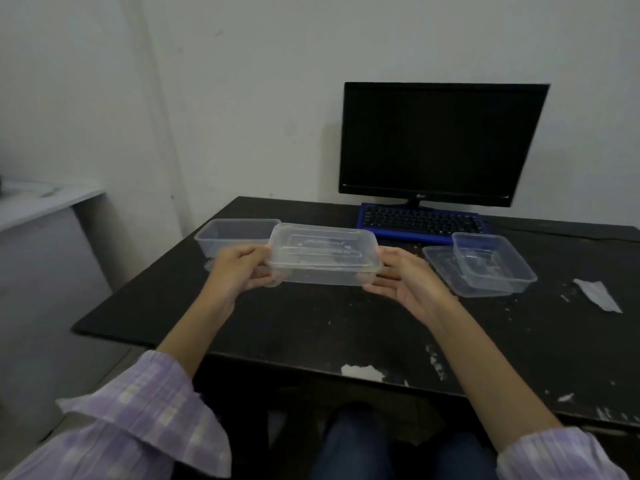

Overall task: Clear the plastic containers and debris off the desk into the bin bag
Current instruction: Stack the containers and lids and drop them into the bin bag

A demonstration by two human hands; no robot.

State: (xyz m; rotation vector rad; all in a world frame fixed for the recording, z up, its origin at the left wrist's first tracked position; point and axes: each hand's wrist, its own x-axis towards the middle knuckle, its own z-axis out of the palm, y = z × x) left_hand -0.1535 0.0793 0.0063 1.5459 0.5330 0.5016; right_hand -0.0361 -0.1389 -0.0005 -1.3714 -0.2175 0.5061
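Note:
A clear lidded plastic container [323,254] is held above the black desk [311,327], gripped at its two short ends. My left hand [239,268] clasps its left end and my right hand [403,277] its right end. Behind my left hand an open clear container [228,235] stands on the desk. To the right a smaller open container [491,258] rests tilted on a flat clear lid [441,263]. A scrap of white paper [597,294] and pale crumbs lie at the right. No bin bag is in view.
A black monitor [440,143] and a blue-edged keyboard [420,223] stand at the back of the desk against the wall. The desk's front edge shows white chipped patches [362,372]. A pale surface [41,199] is at the far left.

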